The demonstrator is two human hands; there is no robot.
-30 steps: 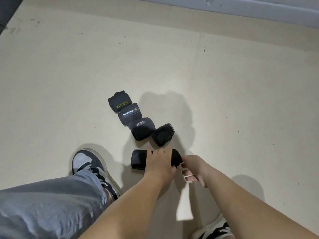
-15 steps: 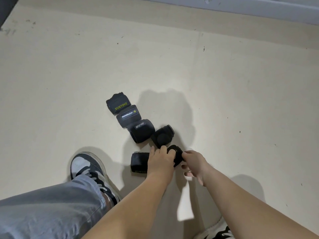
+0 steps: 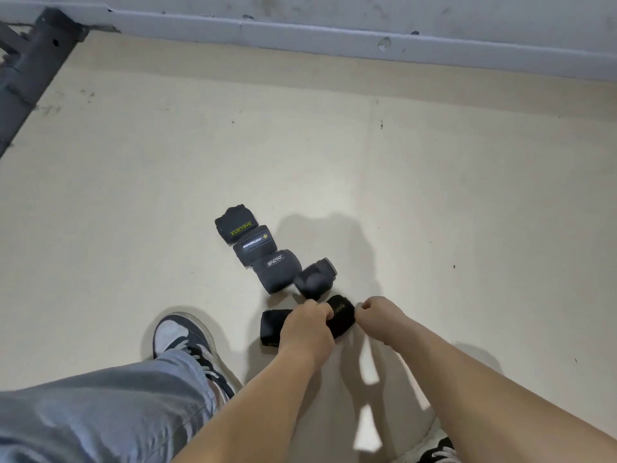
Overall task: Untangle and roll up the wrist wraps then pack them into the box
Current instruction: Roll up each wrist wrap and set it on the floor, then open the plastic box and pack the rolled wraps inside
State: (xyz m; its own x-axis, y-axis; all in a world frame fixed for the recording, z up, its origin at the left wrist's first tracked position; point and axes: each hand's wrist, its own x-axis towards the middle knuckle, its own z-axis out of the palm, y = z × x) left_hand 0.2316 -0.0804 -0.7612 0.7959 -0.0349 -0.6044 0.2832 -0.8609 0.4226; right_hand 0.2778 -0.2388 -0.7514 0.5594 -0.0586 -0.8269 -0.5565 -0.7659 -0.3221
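Observation:
Several rolled black wrist wraps lie in a slanting row on the cream floor: one marked XUEYING (image 3: 233,225), one marked MANUEKLEAR (image 3: 254,245), a larger grey one (image 3: 277,269) and a small roll (image 3: 315,278). In front of them lies a flat black wrap (image 3: 272,329). My left hand (image 3: 307,327) curls over a rolled black wrap with yellow lettering (image 3: 341,314) and grips it. My right hand (image 3: 379,315) is curled at that roll's right end, fingers tucked under; its hold is hidden. No box is in view.
My left leg in grey trousers and a grey-and-white sneaker (image 3: 180,335) stand left of the wraps. Another shoe tip (image 3: 437,451) shows at the bottom right. A grey wall base (image 3: 334,45) runs along the back, and a dark metal frame (image 3: 30,68) sits at the far left.
Both hands have shifted slightly forward and closed in on the roll, which now stands more tilted. The camera has tipped up, showing the wall and the metal frame.

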